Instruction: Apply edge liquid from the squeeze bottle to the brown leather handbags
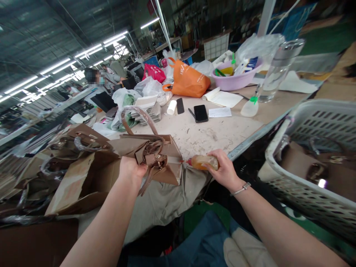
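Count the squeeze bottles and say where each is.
2: an amber bottle in the right hand, and a pale, green-tipped bottle on the table beside the tall clear bottle. A green tip in the lilac basin may belong to a hidden third.

I have a pale, scuffed worktable before me. On its far side sit an orange bag [190, 79] and, right of it, a lilac basin [230, 85]. Nearer lie a black phone [200, 113] and a white slip [220, 112]. Drab cloth [158, 204] drapes the worktable's [217, 135] near edge, beneath the brown handbag [172, 148].
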Demonstrator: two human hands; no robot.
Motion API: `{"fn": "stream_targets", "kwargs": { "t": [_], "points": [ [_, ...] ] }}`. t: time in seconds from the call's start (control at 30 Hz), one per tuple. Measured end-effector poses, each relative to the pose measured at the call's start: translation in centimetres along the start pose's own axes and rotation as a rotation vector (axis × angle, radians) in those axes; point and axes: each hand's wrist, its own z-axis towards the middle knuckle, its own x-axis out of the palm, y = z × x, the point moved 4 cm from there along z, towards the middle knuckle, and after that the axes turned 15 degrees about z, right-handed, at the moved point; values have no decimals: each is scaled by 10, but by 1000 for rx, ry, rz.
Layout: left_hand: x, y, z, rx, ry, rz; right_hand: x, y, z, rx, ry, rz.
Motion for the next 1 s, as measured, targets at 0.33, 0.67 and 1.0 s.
{"fn": "stream_targets", "kwargs": {
  "t": [0.33, 0.67, 1.0],
  "points": [
    [3, 0, 1, 4, -16, -56, 3, -5, 1, -17, 3, -11],
    [4, 2, 5, -15, -44, -46, 5, -5, -1, 42, 74, 0],
    [10, 3, 11, 7, -5, -69, 0, -4, 4, -34, -44, 8]
  ]
}}
